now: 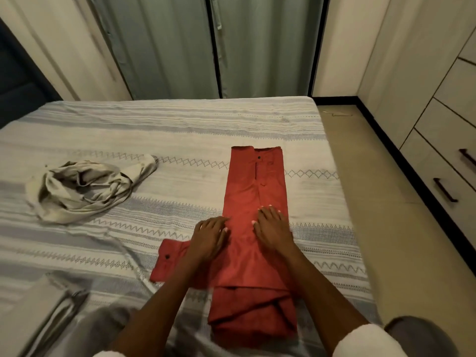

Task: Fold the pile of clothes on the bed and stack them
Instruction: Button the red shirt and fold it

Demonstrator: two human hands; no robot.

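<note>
Nearest, lower left: grey cloth (38, 313), seemingly folded already, blurred. On the bed (180, 130), near edge: red shirt (253, 253) lying lengthwise as a narrow strip, hem bunched closest, collar farthest, one cuffed sleeve (167, 258) jutting left, not yet tucked. Left hand (210, 237) flat, fingers spread, pressing the strip's left edge over the sleeve's root, probably pinning the fold. Right hand (271, 230) likewise spread and flat mid-strip, likely smoothing creases. Farther left, well apart: crumpled beige garment (87, 189), unfolded, awaiting its turn. Beyond the bed: curtains (206, 47).
</note>
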